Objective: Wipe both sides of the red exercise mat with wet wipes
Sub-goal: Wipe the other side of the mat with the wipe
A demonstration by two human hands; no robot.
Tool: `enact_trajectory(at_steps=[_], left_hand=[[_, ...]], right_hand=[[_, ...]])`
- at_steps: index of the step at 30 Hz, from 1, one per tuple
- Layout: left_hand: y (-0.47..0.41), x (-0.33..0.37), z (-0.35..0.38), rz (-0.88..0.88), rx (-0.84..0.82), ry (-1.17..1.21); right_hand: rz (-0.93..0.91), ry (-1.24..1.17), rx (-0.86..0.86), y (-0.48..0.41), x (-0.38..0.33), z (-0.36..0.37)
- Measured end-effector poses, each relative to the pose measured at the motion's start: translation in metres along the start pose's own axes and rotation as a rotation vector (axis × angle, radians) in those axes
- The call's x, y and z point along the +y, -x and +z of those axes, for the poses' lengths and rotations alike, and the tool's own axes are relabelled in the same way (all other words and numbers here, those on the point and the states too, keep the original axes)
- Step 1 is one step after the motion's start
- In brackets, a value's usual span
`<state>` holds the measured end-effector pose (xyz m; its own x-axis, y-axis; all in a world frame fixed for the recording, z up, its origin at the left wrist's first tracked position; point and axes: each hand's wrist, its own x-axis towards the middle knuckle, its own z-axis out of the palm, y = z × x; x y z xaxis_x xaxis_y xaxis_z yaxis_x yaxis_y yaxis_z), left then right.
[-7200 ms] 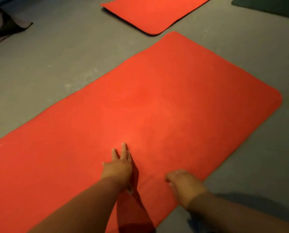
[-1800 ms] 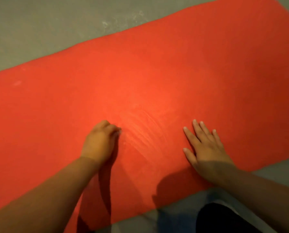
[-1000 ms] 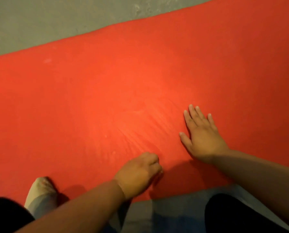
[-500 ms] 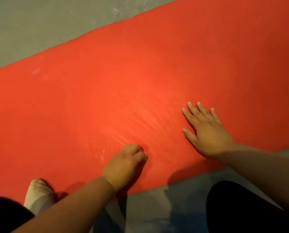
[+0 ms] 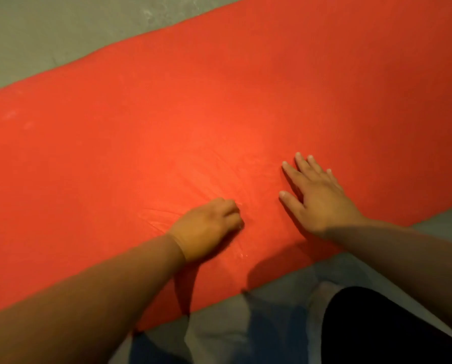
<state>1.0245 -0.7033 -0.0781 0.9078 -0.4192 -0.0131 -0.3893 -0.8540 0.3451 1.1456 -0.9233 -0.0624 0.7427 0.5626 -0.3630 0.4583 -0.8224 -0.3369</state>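
Since half a second ago the left hand (image 5: 206, 229) has slid forward and toward the right hand (image 5: 319, 200), which has stayed planted. The red mat (image 5: 167, 114) lies flat on the grey floor (image 5: 35, 35) under both hands, running out past each of them, with its near edge just behind the wrists. The left hand rests on the mat with its fingers curled under; I cannot tell whether they hold a wipe. Faint wet streaks (image 5: 219, 185) fan out just ahead of its knuckles. The right hand lies palm down, fingers straight and spread, pressing on the mat.
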Motion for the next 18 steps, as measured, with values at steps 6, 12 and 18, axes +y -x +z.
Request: enact_trajectory(at_steps=[6,12,18], left_hand=[[-0.042,-0.06,-0.023,-0.95,0.334,0.063],[-0.029,0.018,-0.009,0.068,-0.222,0.245],[-0.111,-0.086,-0.046,-0.407,0.135,0.016]], right_hand=[[0.06,0.041,-0.03,-0.006,0.012,-0.01],[0.035,0.069,-0.055,-0.015,0.003,-0.006],[-0.026,0.101,-0.031,-0.011,0.023,-0.006]])
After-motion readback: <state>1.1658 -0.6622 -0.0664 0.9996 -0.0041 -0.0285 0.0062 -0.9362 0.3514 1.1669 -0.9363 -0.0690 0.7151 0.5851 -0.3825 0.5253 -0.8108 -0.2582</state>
